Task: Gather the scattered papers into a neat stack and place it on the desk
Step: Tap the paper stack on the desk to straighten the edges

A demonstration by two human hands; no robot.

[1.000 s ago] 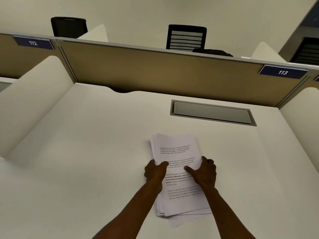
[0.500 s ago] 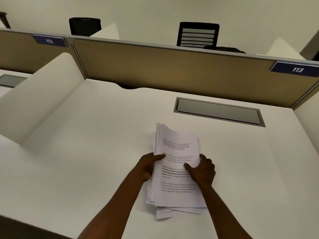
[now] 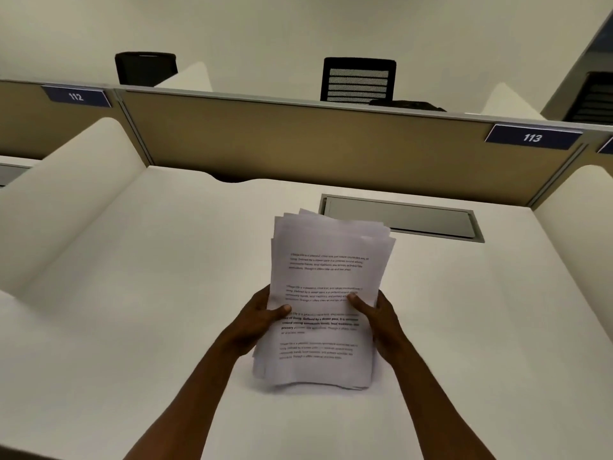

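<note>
Paper stack (image 3: pixel 326 293) clasped by left hand (image 3: pixel 262 322), right hand (image 3: pixel 376 318), seemingly above desk (image 3: pixel 149 293)

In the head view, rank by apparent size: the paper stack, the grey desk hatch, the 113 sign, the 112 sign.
1. paper stack, nearest the camera, so enlarged
2. grey desk hatch
3. 113 sign
4. 112 sign; farther off, so the signs' real sizes may match

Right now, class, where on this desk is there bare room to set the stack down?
Both hands, left and right, hold the paper stack. The desk is bare between the stack and the left divider, and on the right up to the right divider. The only thing to avoid is the grey cable hatch by the back partition.
</note>
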